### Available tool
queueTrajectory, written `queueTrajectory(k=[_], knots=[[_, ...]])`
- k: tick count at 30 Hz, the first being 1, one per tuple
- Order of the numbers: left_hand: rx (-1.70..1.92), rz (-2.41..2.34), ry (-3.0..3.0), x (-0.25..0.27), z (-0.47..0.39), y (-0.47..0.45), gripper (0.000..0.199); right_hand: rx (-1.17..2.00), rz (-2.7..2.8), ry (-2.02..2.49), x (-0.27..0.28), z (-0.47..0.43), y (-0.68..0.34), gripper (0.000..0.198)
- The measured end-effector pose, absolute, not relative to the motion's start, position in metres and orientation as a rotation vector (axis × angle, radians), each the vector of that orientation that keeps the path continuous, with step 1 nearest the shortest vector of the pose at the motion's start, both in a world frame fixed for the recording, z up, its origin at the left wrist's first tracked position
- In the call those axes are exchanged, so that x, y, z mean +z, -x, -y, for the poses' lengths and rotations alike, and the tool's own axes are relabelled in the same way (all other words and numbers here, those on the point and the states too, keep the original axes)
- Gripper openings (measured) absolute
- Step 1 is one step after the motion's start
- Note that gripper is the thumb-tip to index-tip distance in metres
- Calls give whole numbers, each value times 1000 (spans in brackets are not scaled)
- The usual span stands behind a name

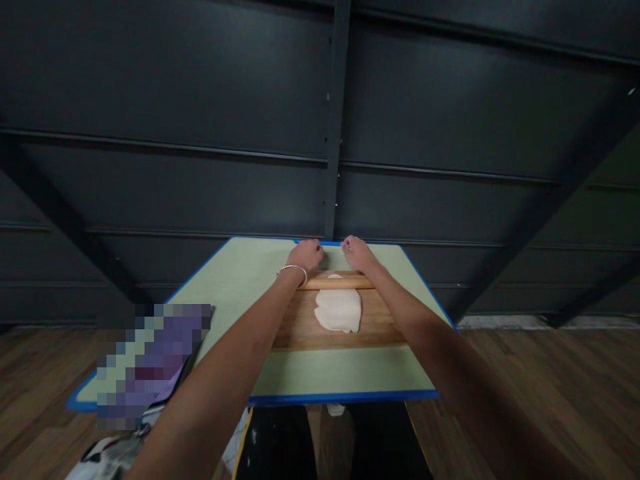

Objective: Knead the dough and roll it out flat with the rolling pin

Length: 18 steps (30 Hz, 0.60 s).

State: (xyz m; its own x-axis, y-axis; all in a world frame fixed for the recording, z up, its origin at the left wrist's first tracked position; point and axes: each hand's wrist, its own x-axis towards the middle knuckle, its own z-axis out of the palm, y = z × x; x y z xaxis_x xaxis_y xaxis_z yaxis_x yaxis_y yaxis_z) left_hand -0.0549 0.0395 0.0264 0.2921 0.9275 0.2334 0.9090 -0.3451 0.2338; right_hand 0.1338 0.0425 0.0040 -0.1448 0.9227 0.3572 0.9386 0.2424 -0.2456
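A pale sheet of flattened dough (339, 311) lies on a wooden board (295, 330), with a small part showing beyond the wooden rolling pin (333, 284). The pin lies crosswise over the dough's far part. My left hand (306, 255) is curled closed past the pin's left end, its wrist with a thin bracelet (291, 267) over or beside the pin. My right hand (359, 252) is also curled, past the pin's right part, its wrist crossing above it. I see nothing inside either hand's fingers. The pin's ends are hidden by my wrists.
The board rests on a pale green table (330, 373) with blue edging. A purple item (165, 360), blurred by pixelation, lies at the table's left corner. Dark metal panels (200, 193) stand behind the table. Below left is a whitish bundle (107, 457).
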Motion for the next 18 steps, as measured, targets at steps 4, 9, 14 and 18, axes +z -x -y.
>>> queueTrajectory(k=[4, 9, 14, 18], knots=[[525, -1736, -2456, 23, -44, 56, 31, -49, 2088, 1692, 3, -47, -134, 27], [552, -1728, -2432, 17, -54, 57, 30, -40, 2096, 1670, 3, -50, -133, 26], [521, -1727, -2426, 13, -62, 57, 30, -48, 2123, 1673, 4, -58, -131, 25], [533, -1728, -2421, 11, -68, 57, 31, 0, 2101, 1663, 4, -65, -131, 23]])
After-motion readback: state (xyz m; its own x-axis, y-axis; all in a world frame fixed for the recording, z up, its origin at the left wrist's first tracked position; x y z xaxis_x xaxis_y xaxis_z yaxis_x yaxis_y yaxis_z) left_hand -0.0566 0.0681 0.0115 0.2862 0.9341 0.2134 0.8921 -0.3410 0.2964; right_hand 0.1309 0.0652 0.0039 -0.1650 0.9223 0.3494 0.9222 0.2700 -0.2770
